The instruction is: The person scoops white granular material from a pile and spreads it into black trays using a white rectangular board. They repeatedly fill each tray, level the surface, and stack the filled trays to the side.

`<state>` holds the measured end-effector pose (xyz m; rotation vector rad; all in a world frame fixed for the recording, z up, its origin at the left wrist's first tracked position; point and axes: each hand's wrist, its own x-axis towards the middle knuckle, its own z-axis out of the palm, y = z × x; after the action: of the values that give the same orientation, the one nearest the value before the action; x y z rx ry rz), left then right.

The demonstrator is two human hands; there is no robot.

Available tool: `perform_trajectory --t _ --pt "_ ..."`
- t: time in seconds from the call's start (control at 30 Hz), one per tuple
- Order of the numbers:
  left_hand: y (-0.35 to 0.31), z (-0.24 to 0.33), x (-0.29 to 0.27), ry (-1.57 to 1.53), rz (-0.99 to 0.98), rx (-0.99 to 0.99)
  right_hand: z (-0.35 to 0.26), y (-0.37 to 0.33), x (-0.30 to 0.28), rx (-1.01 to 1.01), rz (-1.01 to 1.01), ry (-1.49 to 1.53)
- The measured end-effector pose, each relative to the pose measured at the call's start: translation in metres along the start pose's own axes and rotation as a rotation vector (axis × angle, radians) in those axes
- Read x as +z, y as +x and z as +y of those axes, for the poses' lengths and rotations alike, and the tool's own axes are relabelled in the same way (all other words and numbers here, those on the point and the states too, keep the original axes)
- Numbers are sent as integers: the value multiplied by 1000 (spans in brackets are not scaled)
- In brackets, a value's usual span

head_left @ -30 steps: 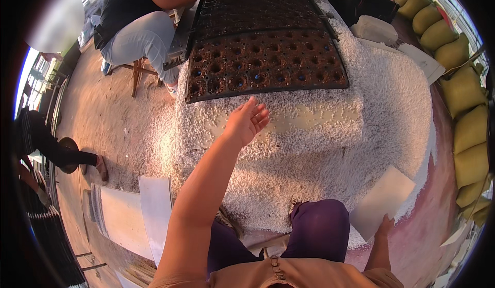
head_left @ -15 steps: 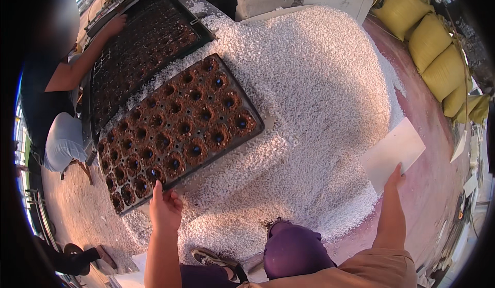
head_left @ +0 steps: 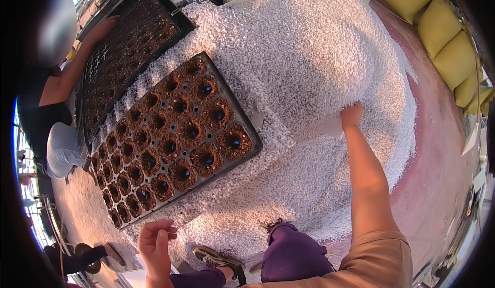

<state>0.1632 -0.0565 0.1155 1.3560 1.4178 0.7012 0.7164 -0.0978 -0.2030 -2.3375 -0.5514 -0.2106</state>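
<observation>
My right hand (head_left: 351, 115) grips a white flat sheet (head_left: 334, 127), most of which is buried in a big heap of white granules (head_left: 309, 45). Left of the heap lies a black seedling tray (head_left: 256, 146), tilted across the view on white granules. Its cells hold brown growing mix, each with a hollow in the middle; blue specks show in several hollows. Just off the tray's near edge is my left hand (head_left: 156, 239), its fingers loosely bent and nothing visible in them.
At the upper left a co-worker's hand (head_left: 105, 27) rests over another dark tray (head_left: 129, 45) of cells. Yellow sacks (head_left: 438, 27) line the upper right, beside reddish floor (head_left: 438, 133). My knee (head_left: 294, 257) and shoe (head_left: 216, 259) are close to the heap's near edge.
My right hand has carried the white sheet left and away from me, from the heap's right edge into the granules. My left hand has let go of the tray's near edge and drawn back.
</observation>
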Motion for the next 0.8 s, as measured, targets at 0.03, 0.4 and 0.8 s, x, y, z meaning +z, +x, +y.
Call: perform_trajectory --t 0.03,0.4,0.8 --pt "4 -1 -3 148 82 135 30 -4 12 -149 -54 -53" --pt "36 16 38 1115 167 492 75 19 -37 790 -238 931" --pt "53 -32 54 1053 293 431 -54 161 -139 424 -403 846"
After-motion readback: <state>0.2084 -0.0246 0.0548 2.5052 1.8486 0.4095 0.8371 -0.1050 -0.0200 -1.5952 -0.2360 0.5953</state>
